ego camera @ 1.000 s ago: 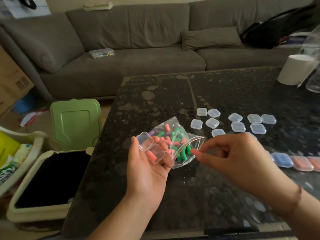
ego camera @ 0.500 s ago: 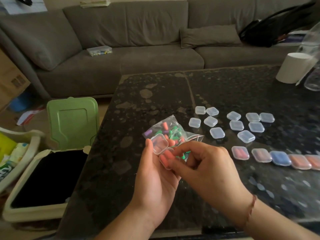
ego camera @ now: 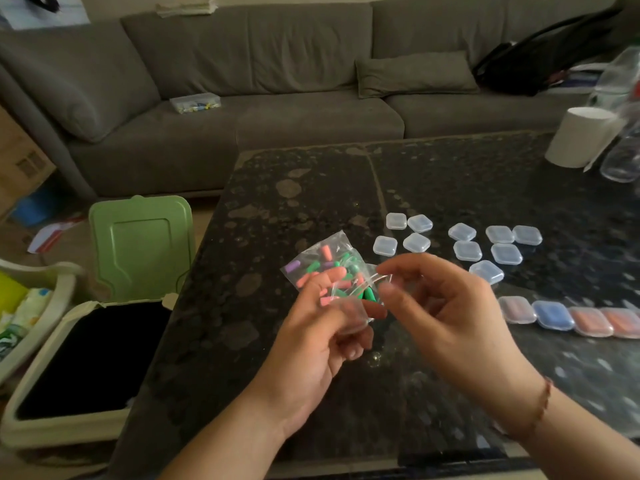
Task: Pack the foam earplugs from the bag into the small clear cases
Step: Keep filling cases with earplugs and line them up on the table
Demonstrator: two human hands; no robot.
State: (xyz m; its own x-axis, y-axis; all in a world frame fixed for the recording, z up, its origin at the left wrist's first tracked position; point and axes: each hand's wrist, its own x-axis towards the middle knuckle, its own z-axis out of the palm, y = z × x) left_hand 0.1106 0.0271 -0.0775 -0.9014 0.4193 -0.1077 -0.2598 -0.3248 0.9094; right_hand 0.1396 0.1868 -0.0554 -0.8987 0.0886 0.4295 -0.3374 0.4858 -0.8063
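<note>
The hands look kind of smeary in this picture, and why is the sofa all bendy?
Head view: the right hand and left hand are motion-blurred, so the clear case between them is hard to make out; the wide-angle lens bows the sofa; the room is dim; the table glints faintly.

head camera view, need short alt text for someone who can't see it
A person's left hand holds a small clear case and a bag of colourful foam earplugs above a dark table; the right hand pinches the bag's mouth.
</note>
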